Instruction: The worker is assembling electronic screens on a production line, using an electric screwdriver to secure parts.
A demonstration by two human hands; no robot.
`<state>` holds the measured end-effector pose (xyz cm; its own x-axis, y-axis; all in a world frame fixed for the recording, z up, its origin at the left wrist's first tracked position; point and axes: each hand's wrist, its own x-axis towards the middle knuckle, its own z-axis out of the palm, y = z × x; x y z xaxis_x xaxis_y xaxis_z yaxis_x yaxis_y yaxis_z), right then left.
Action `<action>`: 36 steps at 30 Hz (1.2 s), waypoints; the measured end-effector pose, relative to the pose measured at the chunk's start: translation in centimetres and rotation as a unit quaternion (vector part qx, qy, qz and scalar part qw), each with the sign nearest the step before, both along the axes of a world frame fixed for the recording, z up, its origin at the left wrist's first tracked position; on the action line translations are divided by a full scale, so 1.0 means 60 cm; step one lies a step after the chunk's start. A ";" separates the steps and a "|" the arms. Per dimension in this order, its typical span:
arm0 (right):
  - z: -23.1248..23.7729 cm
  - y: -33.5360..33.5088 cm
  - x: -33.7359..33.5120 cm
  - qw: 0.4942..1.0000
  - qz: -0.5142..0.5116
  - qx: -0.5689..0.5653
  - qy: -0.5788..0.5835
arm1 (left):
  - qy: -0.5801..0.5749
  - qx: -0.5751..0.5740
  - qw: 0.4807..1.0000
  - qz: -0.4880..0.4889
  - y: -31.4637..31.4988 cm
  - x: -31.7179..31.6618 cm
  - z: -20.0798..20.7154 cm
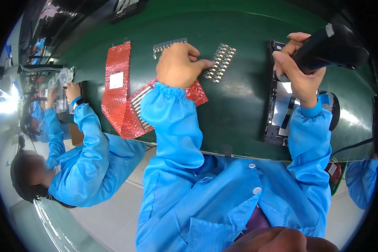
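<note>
One dark sheet [219, 63] of little boards by my left hand [177, 65]

It lies tilted on the green worktop [235, 111], with rows of pale bits. My left thumb is by its edge; I cannot tell if that hand pinches. My right hand [300, 77] grips a black tool [329, 49] over a black frame [273, 90]. Bare room runs to the frame and near edge.

Shiny lt.-blue smock [229, 191] w/ baggy sleeves [172, 126], gathered left cuff [169, 90], white buttons [257, 190] and chest pocket [208, 235]; dk. purple top [258, 220] at neck, snug blue band [312, 109] ending rt. sleeve.
</note>
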<state>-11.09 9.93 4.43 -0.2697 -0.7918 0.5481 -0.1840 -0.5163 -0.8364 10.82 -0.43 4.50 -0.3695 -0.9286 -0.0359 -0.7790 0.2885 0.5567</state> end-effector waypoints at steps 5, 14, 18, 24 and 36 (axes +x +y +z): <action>0.007 0.005 -0.003 0.997 0.049 0.040 -0.054 | -0.053 -0.002 0.989 -0.136 0.016 -0.022 -0.032; -0.010 0.000 -0.017 0.989 0.084 0.075 -0.096 | 0.028 0.028 0.984 -0.174 0.000 -0.021 -0.042; -0.014 -0.001 -0.006 0.975 0.099 0.065 -0.188 | -0.046 0.037 0.989 -0.134 0.014 -0.020 -0.022; -0.004 0.010 -0.004 0.976 0.081 0.032 -0.200 | 0.072 0.134 0.978 -0.146 0.011 -0.022 -0.022; -0.001 0.000 0.005 0.991 0.012 0.012 -0.132 | 0.135 0.093 0.982 -0.090 0.006 -0.029 -0.040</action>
<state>-10.79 9.90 4.35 -0.3824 -0.8117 0.4415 0.0552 -0.4971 -0.8660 9.06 -0.05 2.08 -0.5460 -0.8343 -0.0765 -0.5409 0.2813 0.7927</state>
